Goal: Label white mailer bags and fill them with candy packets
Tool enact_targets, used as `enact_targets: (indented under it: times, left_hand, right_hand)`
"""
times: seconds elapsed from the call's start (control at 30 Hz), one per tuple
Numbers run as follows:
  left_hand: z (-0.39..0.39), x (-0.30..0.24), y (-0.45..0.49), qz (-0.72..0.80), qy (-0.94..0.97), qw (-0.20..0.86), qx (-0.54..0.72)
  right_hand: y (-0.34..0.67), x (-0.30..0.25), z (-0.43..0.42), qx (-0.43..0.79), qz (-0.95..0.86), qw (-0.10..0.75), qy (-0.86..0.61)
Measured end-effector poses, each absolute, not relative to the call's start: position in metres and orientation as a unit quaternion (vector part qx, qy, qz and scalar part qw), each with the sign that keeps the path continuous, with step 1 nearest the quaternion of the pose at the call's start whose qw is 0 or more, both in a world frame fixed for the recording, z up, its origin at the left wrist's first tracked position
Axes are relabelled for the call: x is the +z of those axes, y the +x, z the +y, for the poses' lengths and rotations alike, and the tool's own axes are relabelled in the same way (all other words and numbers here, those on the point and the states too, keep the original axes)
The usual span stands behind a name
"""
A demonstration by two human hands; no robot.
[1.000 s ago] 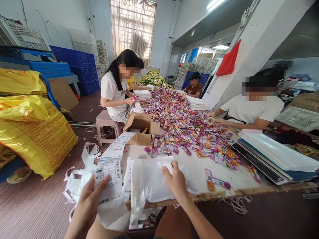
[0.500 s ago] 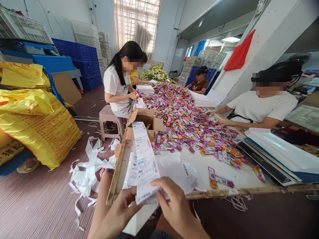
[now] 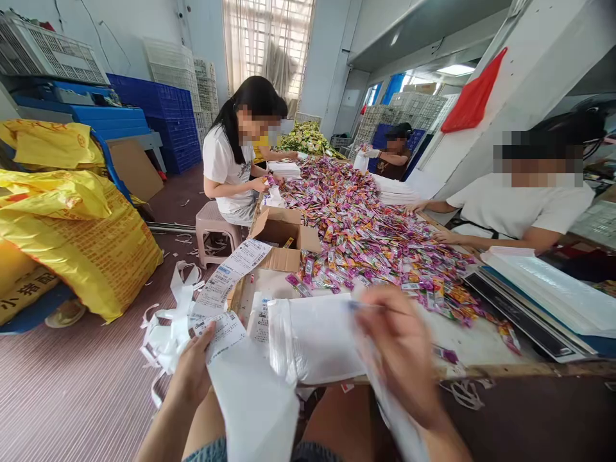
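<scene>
My left hand (image 3: 195, 366) is closed on a long strip of printed shipping labels (image 3: 224, 285). One end of the strip reaches up past the carton, and its blank white part hangs over my lap. My right hand (image 3: 402, 350), smeared by motion, pinches a blurred white strip (image 3: 385, 391) that trails down below it. Under and beside that hand, white plastic mailing bags (image 3: 320, 337) lie at the table's front edge. Another printed label (image 3: 258, 321) shows on the table between the strip and the bags.
A large heap of small purple and orange packets (image 3: 346, 218) covers the table beyond an open carton (image 3: 283, 240). Co-workers sit on both sides. At right lies a flat black-edged device (image 3: 524, 314) with white sheets (image 3: 553, 289). Yellow sacks (image 3: 81, 237) and white scraps (image 3: 168, 327) are left.
My hands have moved apart. The left has carried the label strip leftward, and the right has swung right and up with a white strip. The far-right co-worker now raises a gloved hand.
</scene>
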State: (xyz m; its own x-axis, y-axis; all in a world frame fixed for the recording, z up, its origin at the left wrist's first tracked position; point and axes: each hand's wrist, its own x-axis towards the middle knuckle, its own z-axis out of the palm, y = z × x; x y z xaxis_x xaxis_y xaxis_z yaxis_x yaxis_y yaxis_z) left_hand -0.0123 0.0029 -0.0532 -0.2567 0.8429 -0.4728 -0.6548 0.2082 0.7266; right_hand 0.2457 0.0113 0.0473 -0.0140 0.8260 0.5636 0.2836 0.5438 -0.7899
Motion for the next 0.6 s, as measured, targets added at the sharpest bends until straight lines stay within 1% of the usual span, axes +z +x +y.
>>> enact_targets:
  times: [0.07,0.13,0.2,0.27,0.33,0.43,0.53,0.6]
  left_hand:
    - [-0.002,-0.049,-0.017,0.483,0.109,0.632,0.597]
    - [-0.007,-0.045,-0.018,0.478,0.113,0.658,0.571]
    - [-0.011,-0.043,-0.018,0.480,0.110,0.671,0.554]
    - [-0.012,-0.044,-0.016,0.483,0.107,0.668,0.556]
    - [-0.012,-0.045,-0.013,0.489,0.118,0.657,0.562]
    - [-0.009,-0.046,-0.006,0.502,0.145,0.646,0.557]
    - [-0.008,-0.046,-0.003,0.511,0.155,0.645,0.546]
    - [-0.009,-0.048,-0.003,0.514,0.146,0.632,0.561]
  right_hand:
    - [0.233,0.009,0.036,0.206,-0.752,0.430,-0.455]
    - [0.220,-0.032,0.051,0.110,-0.801,0.325,-0.490]
    - [0.215,-0.061,0.052,0.028,-0.835,0.254,-0.486]
    - [0.216,-0.077,0.043,0.007,-0.878,0.197,-0.436]
    - [0.220,-0.082,0.031,0.021,-0.907,0.151,-0.392]
    - [0.224,-0.081,0.024,0.037,-0.910,0.113,-0.398]
    - [0.227,-0.071,0.038,0.077,-0.909,0.097,-0.397]
    - [0.229,-0.060,0.057,0.105,-0.888,0.109,-0.435]
